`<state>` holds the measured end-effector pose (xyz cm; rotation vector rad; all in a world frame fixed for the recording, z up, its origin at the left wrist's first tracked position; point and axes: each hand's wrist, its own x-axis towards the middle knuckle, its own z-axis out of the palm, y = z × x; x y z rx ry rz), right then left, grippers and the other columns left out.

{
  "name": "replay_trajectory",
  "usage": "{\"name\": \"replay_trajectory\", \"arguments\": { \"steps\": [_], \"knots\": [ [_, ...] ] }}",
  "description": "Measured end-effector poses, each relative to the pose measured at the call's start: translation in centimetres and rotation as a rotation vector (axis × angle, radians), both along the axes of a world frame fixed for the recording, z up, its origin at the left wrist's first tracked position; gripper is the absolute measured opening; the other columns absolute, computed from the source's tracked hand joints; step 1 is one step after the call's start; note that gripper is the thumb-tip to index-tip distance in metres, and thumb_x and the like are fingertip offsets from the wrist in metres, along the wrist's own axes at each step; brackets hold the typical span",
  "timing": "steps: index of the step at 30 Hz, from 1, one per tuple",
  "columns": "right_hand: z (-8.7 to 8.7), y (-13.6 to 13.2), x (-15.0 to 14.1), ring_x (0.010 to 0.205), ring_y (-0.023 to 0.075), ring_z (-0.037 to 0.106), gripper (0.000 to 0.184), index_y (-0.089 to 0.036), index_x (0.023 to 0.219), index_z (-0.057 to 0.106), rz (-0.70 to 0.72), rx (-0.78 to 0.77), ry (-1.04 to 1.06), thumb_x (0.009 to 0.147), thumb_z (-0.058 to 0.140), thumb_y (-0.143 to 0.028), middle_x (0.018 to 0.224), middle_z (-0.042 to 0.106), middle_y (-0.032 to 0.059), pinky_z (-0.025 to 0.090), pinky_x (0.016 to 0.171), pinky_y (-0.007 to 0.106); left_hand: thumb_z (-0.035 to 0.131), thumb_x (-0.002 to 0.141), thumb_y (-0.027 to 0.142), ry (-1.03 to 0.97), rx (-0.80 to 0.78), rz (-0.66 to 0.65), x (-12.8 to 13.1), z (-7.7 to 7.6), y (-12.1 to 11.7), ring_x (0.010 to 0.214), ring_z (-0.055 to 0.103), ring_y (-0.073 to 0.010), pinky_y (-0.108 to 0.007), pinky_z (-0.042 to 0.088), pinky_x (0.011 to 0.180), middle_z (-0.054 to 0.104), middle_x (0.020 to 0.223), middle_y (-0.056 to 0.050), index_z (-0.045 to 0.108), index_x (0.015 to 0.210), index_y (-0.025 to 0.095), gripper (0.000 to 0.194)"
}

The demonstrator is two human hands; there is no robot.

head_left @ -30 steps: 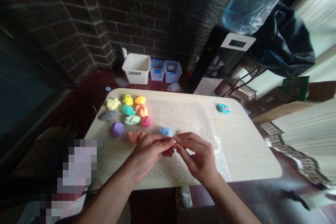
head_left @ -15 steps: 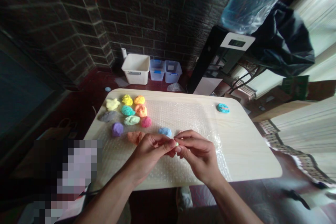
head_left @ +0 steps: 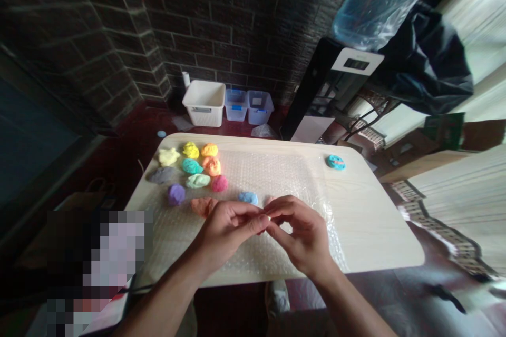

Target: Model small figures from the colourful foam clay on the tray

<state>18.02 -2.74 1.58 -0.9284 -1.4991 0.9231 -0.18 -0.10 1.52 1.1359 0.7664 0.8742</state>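
Fingertips of both hands meet over the bubble wrap, pinching a tiny pale bit of modelling clay (head_left: 269,218); most of it is hidden by the fingers. My left hand (head_left: 233,224) has its thumb on top of the bit. My right hand (head_left: 302,231) closes on it from the other side with thumb and index finger. Just beyond the hands lie a light blue clay lump (head_left: 248,198) and a pink one (head_left: 270,199), partly covered by my right hand. A brown clay lump (head_left: 203,206) sits beside my left hand, partly hidden by it.
Several clay lumps, such as a purple one (head_left: 176,195) and a crimson one (head_left: 220,183), lie on the table's left. Bubble wrap (head_left: 272,168) covers its middle. A flat turquoise piece (head_left: 336,162) rests far right. Bins (head_left: 204,110) and a water dispenser (head_left: 312,95) stand behind.
The fingertips have drawn closer together around the small clay bit, so less of it shows. My right index finger is more bent. The lumps on the table stay put.
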Motion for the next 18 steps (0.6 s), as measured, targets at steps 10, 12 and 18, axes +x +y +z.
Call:
{"name": "replay_trajectory", "arguments": {
  "steps": [10, 12, 18],
  "knots": [
    [0.0, -0.1, 0.0, 0.093, 0.0220, 0.078, 0.026, -0.030, 0.115, 0.085, -0.008, 0.044, -0.040, 0.095, 0.079, -0.015, 0.104, 0.081, 0.0076, 0.066, 0.073, 0.033, 0.076, 0.096, 0.043, -0.011, 0.077, 0.159, 0.5, -0.9, -0.1, 0.070, 0.068, -0.0152, -0.024, 0.053, 0.067, 0.074, 0.072, -0.004, 0.079, 0.078, 0.015, 0.034],
    [0.0, -0.1, -0.1, 0.097, 0.0224, 0.078, 0.031, -0.031, 0.118, 0.083, -0.055, 0.125, -0.117, 0.096, 0.076, -0.011, 0.104, 0.081, 0.0069, 0.066, 0.080, 0.036, 0.080, 0.092, 0.046, -0.046, 0.013, 0.183, 0.7, -1.1, -0.2, 0.070, 0.069, -0.0150, -0.024, 0.055, 0.068, 0.074, 0.071, -0.004, 0.080, 0.078, 0.014, 0.034],
    [-0.1, -0.2, 0.0, 0.098, 0.0222, 0.079, 0.027, -0.027, 0.112, 0.083, -0.147, 0.272, -0.306, 0.094, 0.076, -0.007, 0.107, 0.080, 0.0083, 0.067, 0.083, 0.033, 0.088, 0.084, 0.046, -0.140, -0.181, 0.108, 0.7, -1.0, -0.3, 0.077, 0.074, -0.0175, -0.028, 0.060, 0.076, 0.080, 0.080, -0.007, 0.086, 0.091, 0.015, 0.031]
  ]
}}
